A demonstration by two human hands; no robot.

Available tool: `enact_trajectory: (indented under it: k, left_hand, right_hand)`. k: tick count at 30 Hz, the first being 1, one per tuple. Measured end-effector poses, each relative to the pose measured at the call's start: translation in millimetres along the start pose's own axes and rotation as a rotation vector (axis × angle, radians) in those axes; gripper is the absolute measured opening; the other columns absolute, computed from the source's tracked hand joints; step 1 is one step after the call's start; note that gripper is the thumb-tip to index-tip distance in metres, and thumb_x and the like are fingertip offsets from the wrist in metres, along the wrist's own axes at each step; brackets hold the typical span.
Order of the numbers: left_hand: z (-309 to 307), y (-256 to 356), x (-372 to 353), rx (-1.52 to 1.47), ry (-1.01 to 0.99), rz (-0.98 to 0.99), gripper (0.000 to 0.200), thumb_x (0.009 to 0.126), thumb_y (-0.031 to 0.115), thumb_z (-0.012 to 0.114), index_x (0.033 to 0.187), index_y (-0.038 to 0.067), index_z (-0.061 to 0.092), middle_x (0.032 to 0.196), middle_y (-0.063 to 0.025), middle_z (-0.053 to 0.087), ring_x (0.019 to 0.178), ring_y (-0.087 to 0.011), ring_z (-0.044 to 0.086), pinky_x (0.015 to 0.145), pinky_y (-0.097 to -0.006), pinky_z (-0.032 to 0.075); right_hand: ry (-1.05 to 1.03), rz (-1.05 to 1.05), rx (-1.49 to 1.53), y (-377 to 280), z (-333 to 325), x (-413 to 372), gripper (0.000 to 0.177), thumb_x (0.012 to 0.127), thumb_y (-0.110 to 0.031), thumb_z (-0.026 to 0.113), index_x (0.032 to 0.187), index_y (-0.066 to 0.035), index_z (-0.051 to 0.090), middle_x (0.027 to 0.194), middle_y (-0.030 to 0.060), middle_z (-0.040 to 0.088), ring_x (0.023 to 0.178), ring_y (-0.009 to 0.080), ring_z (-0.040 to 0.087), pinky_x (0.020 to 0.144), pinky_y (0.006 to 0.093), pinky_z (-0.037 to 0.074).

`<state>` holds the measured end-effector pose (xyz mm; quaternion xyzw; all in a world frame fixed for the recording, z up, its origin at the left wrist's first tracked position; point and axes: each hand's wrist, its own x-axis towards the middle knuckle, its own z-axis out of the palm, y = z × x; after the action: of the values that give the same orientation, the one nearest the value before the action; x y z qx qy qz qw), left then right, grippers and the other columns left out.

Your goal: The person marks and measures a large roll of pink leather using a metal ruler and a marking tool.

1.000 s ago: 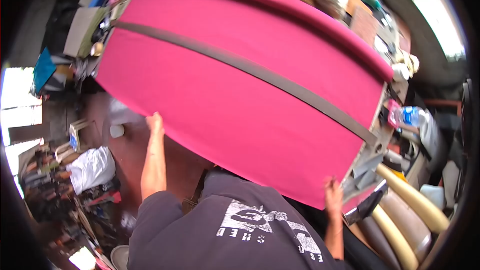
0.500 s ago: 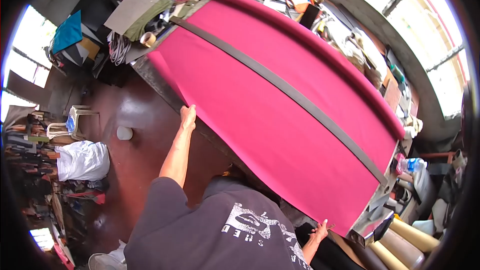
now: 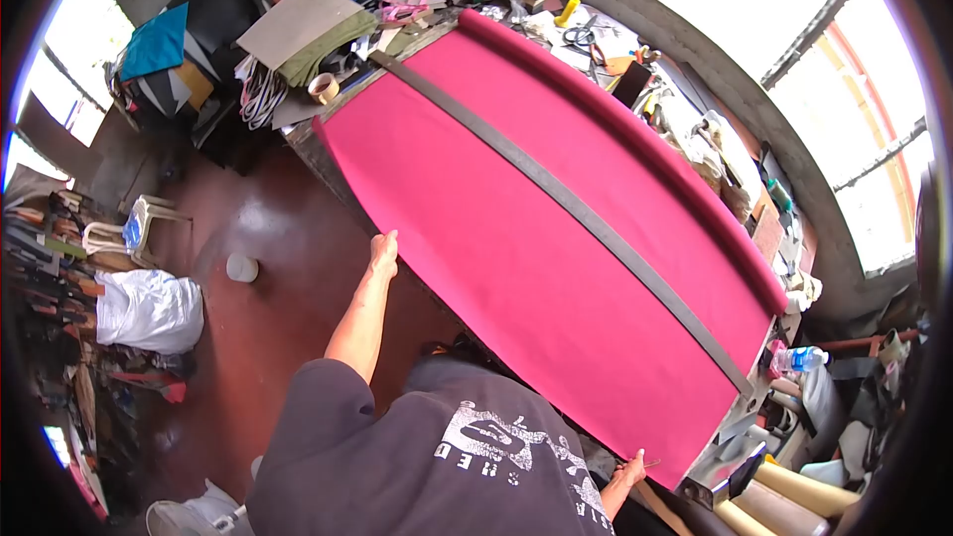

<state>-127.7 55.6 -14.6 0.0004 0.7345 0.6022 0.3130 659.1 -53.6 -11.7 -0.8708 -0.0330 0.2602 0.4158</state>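
Note:
Pink-red material lies spread over a worktable, its far side wound into a long roll. A long dark flat bar rests lengthwise across it. My left hand is closed on the near edge of the material, left of centre. At the near right corner my right hand pinches the same edge, and a thin, small object sticks out by its fingers, too small to name.
Cutting scraps and tools crowd the table's far side. A tape roll sits at the left end, a plastic bottle at the right. On the floor are a white bucket, a chair and a white sack.
The view has shifted a little. The near left part of the material, raised and curled before, now lies flatter along the table edge. Both hands still hold the edge.

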Motion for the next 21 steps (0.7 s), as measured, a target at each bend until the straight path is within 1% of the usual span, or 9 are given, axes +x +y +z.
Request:
enact_trajectory:
  k: [2, 3, 5, 8, 11, 13, 14, 17, 21]
  left_hand:
    - [-2.3, -5.3, 2.8, 0.013, -0.02, 0.025, 0.028, 0.088, 0.018, 0.062, 0.083, -0.009, 0.061, 0.077, -0.006, 0.057, 0.075, -0.0145, 0.052, 0.067, -0.0375, 0.044]
    - [-5.5, -21.2, 22.5, -0.011, -0.034, -0.014, 0.028, 0.088, 0.018, 0.062, 0.083, -0.01, 0.061, 0.078, -0.007, 0.06, 0.077, -0.0159, 0.056, 0.068, -0.0404, 0.045]
    - [4.0, 3.8, 0.5, 0.14, 0.092, -0.008, 0.026, 0.086, 0.014, 0.061, 0.089, -0.012, 0.061, 0.087, -0.0154, 0.064, 0.086, -0.0242, 0.062, 0.077, -0.0435, 0.047]
    - [16.5, 41.7, -27.9, 0.672, 0.252, 0.27, 0.031, 0.082, 0.011, 0.061, 0.101, -0.013, 0.059, 0.099, -0.0246, 0.064, 0.099, -0.0349, 0.062, 0.089, -0.0465, 0.047]
    - [41.6, 73.9, -29.8, 1.035, 0.827, 0.926, 0.038, 0.079, 0.012, 0.063, 0.111, -0.009, 0.058, 0.106, -0.0279, 0.061, 0.106, -0.0402, 0.059, 0.098, -0.0483, 0.045]
    - [56.0, 96.0, -22.8, 1.123, 0.585, 1.067, 0.041, 0.081, 0.014, 0.064, 0.116, -0.005, 0.057, 0.111, -0.0257, 0.061, 0.11, -0.0378, 0.058, 0.1, -0.0478, 0.044]
    - [65.5, 104.3, -14.6, 1.161, 0.455, 1.133, 0.043, 0.081, 0.015, 0.065, 0.119, -0.003, 0.057, 0.114, -0.0246, 0.061, 0.113, -0.0365, 0.057, 0.1, -0.0476, 0.044]
    - [104.8, 123.2, 35.0, 1.017, -0.257, 0.868, 0.047, 0.084, 0.015, 0.063, 0.127, 0.001, 0.055, 0.124, -0.0217, 0.058, 0.123, -0.0348, 0.052, 0.104, -0.0483, 0.041]
    - [175.5, 144.1, 101.2, 1.178, -0.575, 1.048, 0.048, 0.088, 0.017, 0.059, 0.134, 0.003, 0.051, 0.135, -0.0183, 0.053, 0.132, -0.0345, 0.045, 0.107, -0.0504, 0.038]
  right_hand:
    - [0.019, -0.246, -0.129, 6.8, -1.6, 0.9, 0.035, 0.083, -0.026, 0.076, 0.086, 0.003, 0.057, 0.075, 0.0112, 0.059, 0.057, 0.0236, 0.056, 0.047, 0.0354, 0.046]
    - [0.1, -0.469, -0.25, 5.8, 2.1, -3.0, 0.033, 0.083, -0.019, 0.074, 0.097, 0.006, 0.058, 0.089, 0.0148, 0.064, 0.079, 0.027, 0.062, 0.07, 0.0376, 0.052]
    - [0.03, -0.565, -0.314, -35.1, 12.5, -52.4, 0.029, 0.085, -0.016, 0.071, 0.103, 0.004, 0.059, 0.093, 0.0128, 0.065, 0.089, 0.0255, 0.063, 0.083, 0.0387, 0.05]
    - [-0.112, -0.879, -0.469, -63.6, 58.7, -56.2, 0.018, 0.089, -0.014, 0.064, 0.1, 0.0, 0.061, 0.086, 0.0125, 0.063, 0.077, 0.0276, 0.061, 0.072, 0.0418, 0.048]
    - [-0.347, -1.069, -0.646, -136.8, 130.9, -101.5, 0.018, 0.092, -0.018, 0.06, 0.102, -0.004, 0.064, 0.085, 0.0144, 0.062, 0.075, 0.0318, 0.06, 0.069, 0.0437, 0.048]
    - [-0.42, -1.323, -0.625, -172.4, 187.1, -129.8, 0.023, 0.091, -0.022, 0.064, 0.108, -0.007, 0.066, 0.085, 0.0118, 0.062, 0.076, 0.0301, 0.06, 0.07, 0.0453, 0.047]
    - [-0.421, -1.306, -0.716, -190.0, 214.8, -143.8, 0.023, 0.089, -0.022, 0.066, 0.109, -0.011, 0.067, 0.09, 0.0112, 0.063, 0.081, 0.0302, 0.062, 0.071, 0.0452, 0.049]
    - [-0.439, -1.401, -0.765, -219.0, 294.9, -155.6, 0.034, 0.086, -0.022, 0.07, 0.118, -0.013, 0.064, 0.109, 0.0092, 0.065, 0.102, 0.029, 0.062, 0.084, 0.0425, 0.05]
    - [-0.499, -1.396, -0.851, -248.7, 359.8, -162.0, 0.049, 0.083, -0.02, 0.073, 0.129, -0.014, 0.059, 0.131, 0.0091, 0.061, 0.124, 0.0281, 0.055, 0.1, 0.0402, 0.047]
